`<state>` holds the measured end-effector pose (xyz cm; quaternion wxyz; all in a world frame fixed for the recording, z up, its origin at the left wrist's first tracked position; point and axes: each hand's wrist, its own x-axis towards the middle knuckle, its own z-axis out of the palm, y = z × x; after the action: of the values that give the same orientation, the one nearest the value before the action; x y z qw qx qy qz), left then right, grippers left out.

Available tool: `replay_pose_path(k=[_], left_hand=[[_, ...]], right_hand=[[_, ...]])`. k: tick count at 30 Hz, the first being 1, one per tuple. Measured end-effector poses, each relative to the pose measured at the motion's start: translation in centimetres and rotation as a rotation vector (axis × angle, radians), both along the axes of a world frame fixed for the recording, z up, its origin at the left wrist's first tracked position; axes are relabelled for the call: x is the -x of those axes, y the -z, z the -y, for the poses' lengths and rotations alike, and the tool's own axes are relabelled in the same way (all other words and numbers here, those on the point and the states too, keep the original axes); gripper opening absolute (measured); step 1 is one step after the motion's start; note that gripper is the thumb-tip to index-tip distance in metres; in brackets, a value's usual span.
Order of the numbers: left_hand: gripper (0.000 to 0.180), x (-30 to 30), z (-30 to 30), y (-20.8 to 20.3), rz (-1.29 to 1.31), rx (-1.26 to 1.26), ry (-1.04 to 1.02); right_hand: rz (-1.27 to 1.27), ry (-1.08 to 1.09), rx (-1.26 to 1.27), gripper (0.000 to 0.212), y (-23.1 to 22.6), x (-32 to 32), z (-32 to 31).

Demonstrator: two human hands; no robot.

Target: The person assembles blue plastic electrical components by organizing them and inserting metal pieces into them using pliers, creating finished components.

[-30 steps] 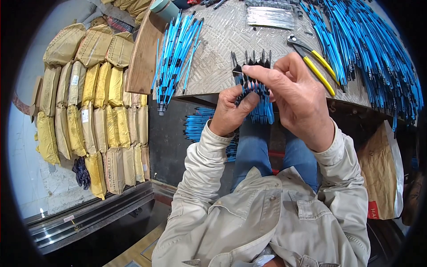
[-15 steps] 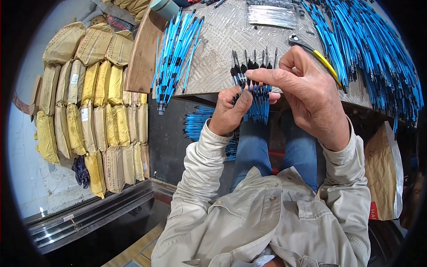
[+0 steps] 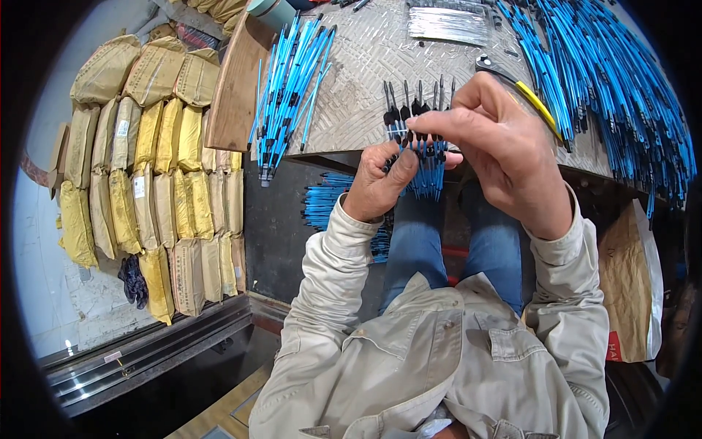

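Note:
My left hand (image 3: 376,184) is closed round a bundle of thin blue rods with black ends (image 3: 427,181), holding it just off the near table edge. The rods' black tips point away from me, fanned a little apart. A thin white strip, like a cable tie (image 3: 397,132), lies across the black thick parts. My right hand (image 3: 515,150) is closed in a pinch at this strip, forefinger stretched toward it over the bundle. The fingers hide how the strip runs there. Yellow-handled cutters (image 3: 537,102) lie on the table just beyond my right hand.
A loose pile of blue rods (image 3: 289,88) lies at the table's left, beside a wooden board (image 3: 238,80). A large heap (image 3: 614,95) covers the right side. A pack of white strips (image 3: 447,24) lies at the back. Wrapped packages (image 3: 153,190) are stacked far left.
The bundle has tilted slightly, and its tips have shifted a little to the right. My right hand has turned slightly and stays at the strip; my left keeps its hold.

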<state>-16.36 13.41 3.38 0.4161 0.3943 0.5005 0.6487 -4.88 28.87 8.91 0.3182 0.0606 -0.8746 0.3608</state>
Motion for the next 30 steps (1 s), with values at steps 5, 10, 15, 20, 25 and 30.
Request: replay_pose_path(k=[5, 10, 15, 20, 25, 30], left_hand=[[0.048, 1.5, 0.7, 0.3, -0.209, 0.206, 0.028], [0.047, 0.5, 0.3, 0.3, -0.068, 0.085, -0.003], [0.047, 0.1, 0.0, 0.3, -0.021, -0.036, -0.023], [0.047, 0.1, 0.0, 0.0, -0.063, -0.010, -0.008], [0.044, -0.1, 0.0, 0.4, -0.030, -0.040, -0.094], [0.038, 1.0, 0.7, 2.1, -0.037, 0.018, -0.065]], right_hand=[[0.006, -0.004, 0.103, 0.050, 1.1, 0.6, 1.1], [-0.032, -0.004, 0.102, 0.051, 0.8, 0.3, 0.5], [0.053, 0.004, -0.071, 0.056, -0.5, -0.2, -0.1], [0.053, 0.030, -0.092, 0.059, -0.3, -0.3, 0.0], [0.030, 0.039, -0.029, 0.058, 0.0, -0.1, 0.4], [0.051, 0.070, -0.102, 0.057, -0.4, -0.4, 0.5]])
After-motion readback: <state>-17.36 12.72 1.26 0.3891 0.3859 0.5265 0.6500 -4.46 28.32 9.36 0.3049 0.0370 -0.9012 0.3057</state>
